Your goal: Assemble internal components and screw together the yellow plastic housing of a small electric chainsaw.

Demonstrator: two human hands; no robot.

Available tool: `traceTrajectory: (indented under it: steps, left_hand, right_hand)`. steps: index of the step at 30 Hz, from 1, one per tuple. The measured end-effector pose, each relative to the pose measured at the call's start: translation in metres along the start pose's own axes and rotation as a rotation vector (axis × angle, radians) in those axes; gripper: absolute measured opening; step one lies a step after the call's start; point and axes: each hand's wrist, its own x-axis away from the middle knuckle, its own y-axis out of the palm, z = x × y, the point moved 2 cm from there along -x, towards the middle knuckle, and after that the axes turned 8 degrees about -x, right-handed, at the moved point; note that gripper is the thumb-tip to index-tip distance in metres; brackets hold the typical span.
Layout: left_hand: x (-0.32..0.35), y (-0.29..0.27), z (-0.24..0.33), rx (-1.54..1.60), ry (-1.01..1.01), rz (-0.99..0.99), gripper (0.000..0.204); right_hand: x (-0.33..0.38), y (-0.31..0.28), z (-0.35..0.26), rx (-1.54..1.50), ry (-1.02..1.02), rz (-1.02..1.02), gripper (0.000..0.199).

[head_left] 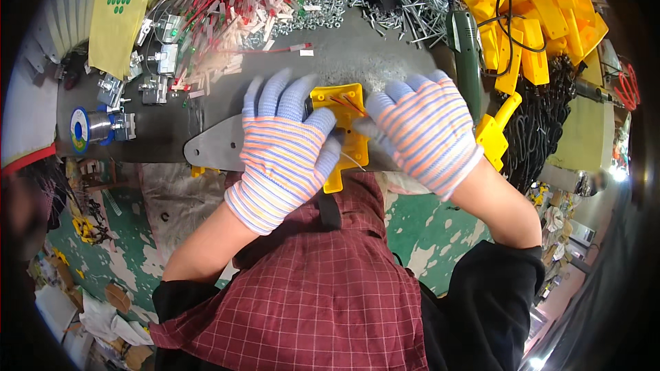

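A yellow plastic housing (354, 139) lies open side up at the bench's near edge, with reddish-brown wires (346, 103) inside and a thin pale wire sticking out low on its right. My left hand (282, 141), in a striped knit glove, holds the housing's left side, its thumb and forefinger against the rim. From under that hand a flat grey metal plate (214, 145) with a rounded end and holes reaches left. At the housing's upper right, my right hand (423, 120), gloved alike, has its fingers curled together near the wires. Whatever is between those fingertips is hidden.
Red-and-white wires (237, 7), nuts (320, 14) and screws (416, 17) are heaped at the back. Yellow housings (536, 14) pile up back right, beside a green corded tool (465, 62). Black cords (543, 124) lie right. A solder spool (89, 127) and metal switches (165, 58) stand left.
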Motion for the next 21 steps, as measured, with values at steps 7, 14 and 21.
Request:
traceTrajectory:
  steps: [7, 14, 21]
  left_hand:
    - [-0.03, 0.022, 0.009, 0.106, 0.159, 0.046, 0.029]
    - [-0.037, 0.025, 0.008, 0.235, 0.128, -0.036, 0.02]
    - [-0.038, 0.029, 0.009, 0.251, 0.115, -0.033, 0.019]
  right_hand:
    - [0.012, 0.011, 0.027, -0.61, 0.089, 0.164, 0.035]
    - [0.026, 0.044, 0.035, -1.109, 0.212, 0.303, 0.015]
    - [0.048, 0.055, 0.035, -0.7, 0.046, 0.384, 0.026]
